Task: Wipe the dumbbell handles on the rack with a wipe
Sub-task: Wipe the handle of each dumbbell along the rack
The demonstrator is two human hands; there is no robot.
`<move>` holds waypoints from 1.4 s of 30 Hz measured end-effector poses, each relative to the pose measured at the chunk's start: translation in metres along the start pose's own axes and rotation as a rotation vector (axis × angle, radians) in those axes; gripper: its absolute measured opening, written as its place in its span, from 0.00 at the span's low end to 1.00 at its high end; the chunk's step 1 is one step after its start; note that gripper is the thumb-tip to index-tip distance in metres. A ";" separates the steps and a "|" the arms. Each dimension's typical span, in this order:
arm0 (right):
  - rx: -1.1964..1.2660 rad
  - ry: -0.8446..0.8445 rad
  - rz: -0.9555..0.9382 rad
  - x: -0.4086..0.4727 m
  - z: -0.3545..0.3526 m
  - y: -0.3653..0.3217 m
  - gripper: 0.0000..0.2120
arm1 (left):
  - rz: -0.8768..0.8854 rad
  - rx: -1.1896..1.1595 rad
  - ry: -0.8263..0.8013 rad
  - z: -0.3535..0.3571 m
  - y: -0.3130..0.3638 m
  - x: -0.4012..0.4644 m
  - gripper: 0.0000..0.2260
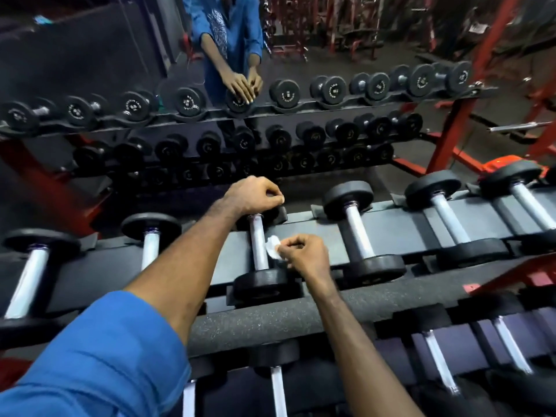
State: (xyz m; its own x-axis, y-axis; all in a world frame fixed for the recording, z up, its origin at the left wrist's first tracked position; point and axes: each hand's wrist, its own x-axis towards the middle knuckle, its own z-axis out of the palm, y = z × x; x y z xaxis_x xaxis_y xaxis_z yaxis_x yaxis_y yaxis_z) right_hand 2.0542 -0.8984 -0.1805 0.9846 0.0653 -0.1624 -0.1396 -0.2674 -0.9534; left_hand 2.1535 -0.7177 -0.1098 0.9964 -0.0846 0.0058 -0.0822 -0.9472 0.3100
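The right hand (304, 255) pinches a small white wipe (273, 247) against the chrome handle (259, 248) of a dumbbell on the rack (400, 224). The left hand (255, 195), fingers curled, rests on that dumbbell's far head, hiding most of it. More dumbbells (358, 230) lie on either side of the handle, and a mirror (210, 70) stands behind it

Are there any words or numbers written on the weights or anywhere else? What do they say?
Nothing can be read for sure.
White print on the round black end caps of the dumbbells in the mirror: too blurred and small to read.
Pale marks on the lower mirrored black dumbbell ends: too faint to read.
White pattern on the blue shirt in the mirror: no letters can be made out.
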 end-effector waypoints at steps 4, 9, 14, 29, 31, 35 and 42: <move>-0.060 -0.072 -0.030 -0.010 0.014 0.007 0.03 | 0.029 0.051 -0.054 -0.003 -0.003 0.010 0.11; -0.035 -0.054 -0.018 -0.002 0.018 -0.006 0.07 | 0.026 -0.004 -0.093 -0.001 -0.008 0.020 0.10; -0.139 0.012 -0.082 0.021 0.032 -0.028 0.02 | 0.007 -0.057 -0.083 0.002 -0.010 0.020 0.09; -0.185 -0.081 -0.089 0.023 0.025 -0.004 0.03 | -0.057 -0.068 -0.043 0.002 -0.001 0.010 0.11; -0.132 -0.141 -0.043 0.005 0.016 0.011 0.03 | -0.059 -0.064 -0.041 0.001 0.000 0.009 0.12; -0.071 -0.157 -0.057 0.020 0.017 0.000 0.04 | -0.072 -0.055 -0.032 -0.001 0.003 0.007 0.12; -0.094 -0.159 -0.082 0.037 0.022 -0.008 0.03 | -0.068 -0.062 -0.046 -0.002 0.004 0.006 0.11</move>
State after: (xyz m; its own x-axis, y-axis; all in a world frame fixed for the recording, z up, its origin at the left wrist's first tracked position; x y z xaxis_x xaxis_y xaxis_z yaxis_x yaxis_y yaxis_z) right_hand 2.0890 -0.8732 -0.1846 0.9621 0.2396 -0.1304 -0.0417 -0.3431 -0.9384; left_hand 2.1594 -0.7212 -0.1071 0.9975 -0.0359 -0.0604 -0.0112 -0.9303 0.3666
